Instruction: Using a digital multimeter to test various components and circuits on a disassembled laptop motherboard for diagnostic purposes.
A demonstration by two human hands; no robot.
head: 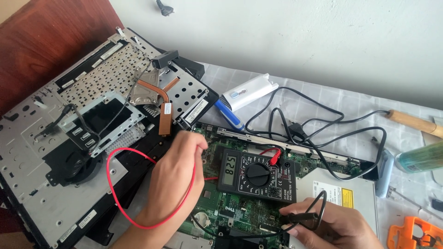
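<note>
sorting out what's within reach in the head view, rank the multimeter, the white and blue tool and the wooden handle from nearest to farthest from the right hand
From the right hand, at the bottom right holding a black probe:
1. Multimeter, just up and left of it, on the green circuit board.
2. White and blue tool, farther up, near the middle.
3. Wooden handle, at the far right edge; not much farther than the tool.

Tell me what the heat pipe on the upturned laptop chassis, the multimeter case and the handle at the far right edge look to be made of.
Heat pipe: probably copper, judging by its orange-brown metallic sheen.
Multimeter case: apparently matte black plastic, with moulded edges and a rotary dial.
Handle: likely wood, tan and smoothly rounded; grain is too small to confirm.
</note>
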